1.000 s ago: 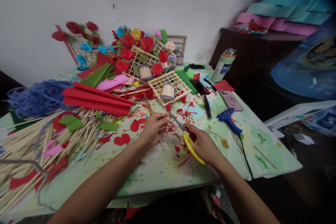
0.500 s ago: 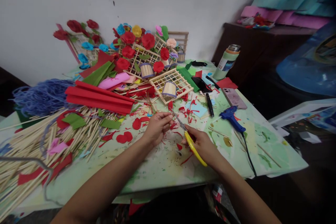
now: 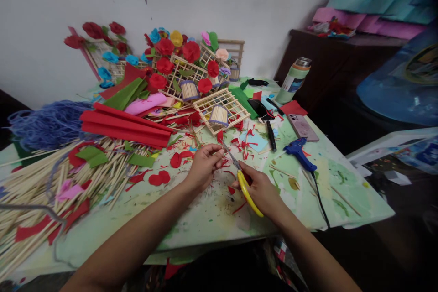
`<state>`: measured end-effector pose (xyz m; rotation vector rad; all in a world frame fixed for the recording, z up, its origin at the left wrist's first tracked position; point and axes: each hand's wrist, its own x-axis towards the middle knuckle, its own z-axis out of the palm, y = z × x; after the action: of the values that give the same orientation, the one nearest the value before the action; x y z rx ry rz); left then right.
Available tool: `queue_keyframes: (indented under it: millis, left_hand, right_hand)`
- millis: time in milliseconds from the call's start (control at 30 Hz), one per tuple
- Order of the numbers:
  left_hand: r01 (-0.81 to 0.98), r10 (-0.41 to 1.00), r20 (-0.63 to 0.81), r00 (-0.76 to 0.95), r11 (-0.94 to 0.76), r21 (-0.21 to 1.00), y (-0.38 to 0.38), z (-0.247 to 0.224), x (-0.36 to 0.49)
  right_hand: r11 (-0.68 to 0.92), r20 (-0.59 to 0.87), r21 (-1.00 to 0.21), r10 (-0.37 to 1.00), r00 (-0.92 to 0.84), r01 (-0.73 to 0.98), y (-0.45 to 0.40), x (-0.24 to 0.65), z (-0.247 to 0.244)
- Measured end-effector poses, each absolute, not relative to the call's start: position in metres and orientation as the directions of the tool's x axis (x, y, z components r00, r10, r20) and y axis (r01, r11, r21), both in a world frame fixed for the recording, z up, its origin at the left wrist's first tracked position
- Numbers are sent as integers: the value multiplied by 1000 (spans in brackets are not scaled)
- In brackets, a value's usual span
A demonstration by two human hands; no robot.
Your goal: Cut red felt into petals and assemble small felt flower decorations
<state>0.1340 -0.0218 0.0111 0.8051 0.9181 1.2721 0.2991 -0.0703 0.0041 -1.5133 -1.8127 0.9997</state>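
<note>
In the middle of the table, my right hand (image 3: pixel 258 189) is closed around the yellow handles of a pair of scissors (image 3: pixel 247 191). The grey blades point up and left, their tips beside the fingers of my left hand (image 3: pixel 206 164). My left thumb and forefinger are pinched together; what they hold is too small to make out. A small red scrap (image 3: pixel 220 137) shows just past the blade tips. Red paper petals (image 3: pixel 159 178) lie left of my left hand, and thin red clippings are strewn around both hands.
Ahead stands a bamboo-stick lattice (image 3: pixel 222 112) with more lattices and paper flowers (image 3: pixel 191 51) behind. Folded red paper (image 3: pixel 126 127), loose sticks (image 3: pixel 30 200) and blue yarn (image 3: pixel 48 123) fill the left. A glue gun (image 3: pixel 300 153), marker (image 3: pixel 271 136), phone (image 3: pixel 303 127) and bottle (image 3: pixel 293 81) are on the right.
The whole view has shifted slightly, with the table's things a little further left in the picture. Both hands keep nearly the same pose, scissor tips still beside the left fingers.
</note>
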Motion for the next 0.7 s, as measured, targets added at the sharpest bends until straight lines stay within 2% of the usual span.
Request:
queue_keyframes:
  millis: [200, 433, 567, 700]
  left_hand:
    - [-496, 993, -115, 1, 101, 863, -24, 10, 142]
    - [-539, 993, -96, -74, 41, 841, -16, 30, 153]
    - [-506, 991, -122, -63, 74, 859, -8, 32, 158]
    - [-481, 984, -165, -68, 112, 870, -4, 25, 163]
  right_hand:
    - [97, -8, -841, 982, -191, 533, -70, 293, 3]
    - [69, 9, -944, 983, -184, 323, -63, 285, 10]
    - [97, 52, -962, 983, -175, 255, -59, 288, 7]
    - [42, -6, -965, 983, -183, 259, -58, 293, 3]
